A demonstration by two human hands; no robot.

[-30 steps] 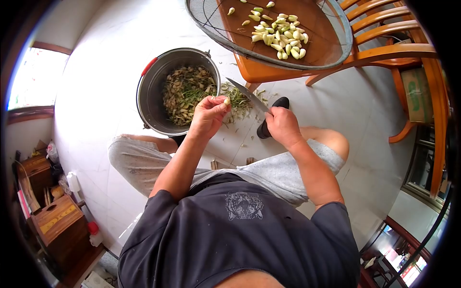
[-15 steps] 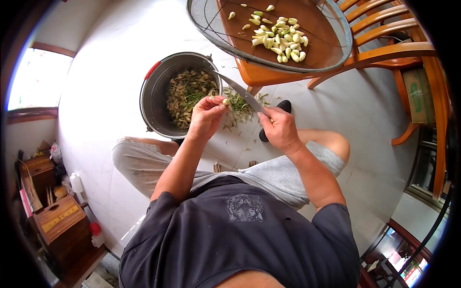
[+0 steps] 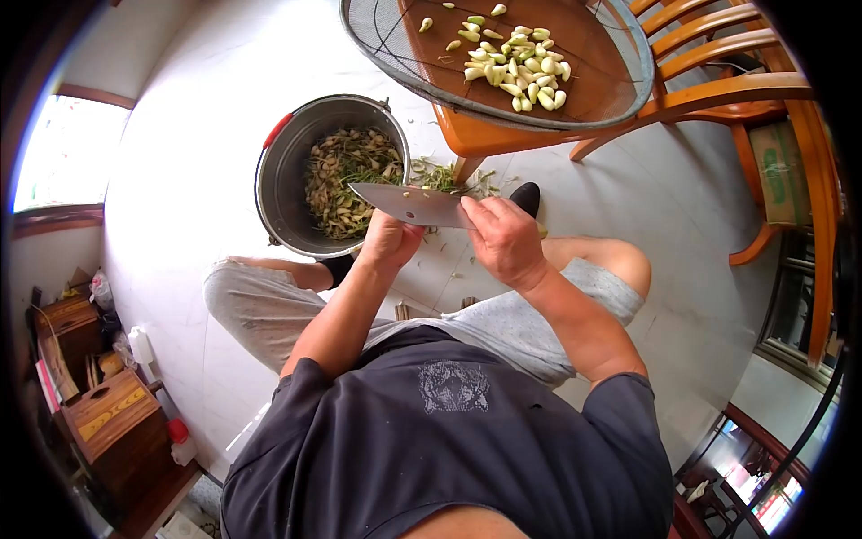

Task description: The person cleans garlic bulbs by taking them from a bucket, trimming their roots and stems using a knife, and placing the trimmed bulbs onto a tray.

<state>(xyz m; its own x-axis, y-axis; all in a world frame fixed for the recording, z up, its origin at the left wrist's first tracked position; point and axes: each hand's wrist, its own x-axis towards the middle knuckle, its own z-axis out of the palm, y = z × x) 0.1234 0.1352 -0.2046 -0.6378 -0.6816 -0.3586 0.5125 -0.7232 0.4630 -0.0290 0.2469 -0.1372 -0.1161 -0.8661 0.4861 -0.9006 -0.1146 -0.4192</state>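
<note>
My right hand (image 3: 507, 241) is closed round the handle end of a broad kitchen knife (image 3: 440, 208), fingers against the blade's base. The blade lies flat-side up, its tip pointing left over the bucket's edge, with small pale bits on it. Under the blade is my left hand (image 3: 392, 241), its fingers pinched together; the knife covers the fingertips and the garlic clove seen there a moment earlier. Left of both hands stands a metal bucket (image 3: 271, 202) holding garlic skins and trimmings (image 3: 346, 184). Peeled garlic cloves (image 3: 530, 67) lie in a round mesh sieve (image 3: 395, 67).
The sieve rests on a wooden chair (image 3: 476, 144) ahead and to the right. Green scraps (image 3: 437, 175) are scattered on the tiled floor (image 3: 197, 144) beside the bucket. A wooden cabinet (image 3: 112, 409) stands at the left; a cardboard box (image 3: 779, 175) is at the right.
The knife has turned from edge-on to flat and moved left and down over my left hand's fingertips, hiding the clove. My right hand moved slightly left with it.
</note>
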